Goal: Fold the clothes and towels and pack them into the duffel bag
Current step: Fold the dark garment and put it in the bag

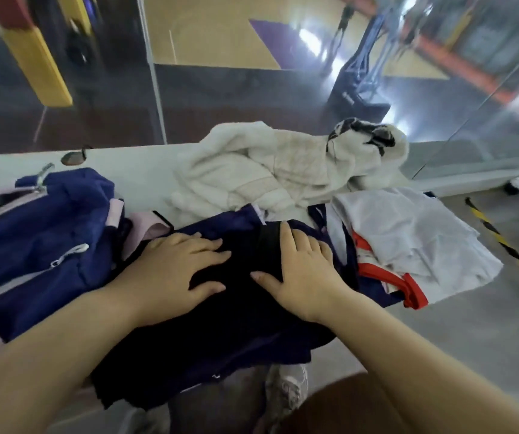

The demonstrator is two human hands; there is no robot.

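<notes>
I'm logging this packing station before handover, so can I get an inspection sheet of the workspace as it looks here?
Surface: pale grey tabletop, mostly covered by laundry.
Job's things: navy blue duffel bag with pink trim at left; dark navy garment in the centre, its front edge hanging over the table; cream fluffy towel heap at the back; white garment with red trim at right.
Clutter: black-and-white patterned cloth on the cream heap.
Hands: left hand and right hand both lie flat on the dark navy garment.
Cables: nothing seen.
Surroundings: glass wall behind; yellow-black striped floor tape at right.
</notes>
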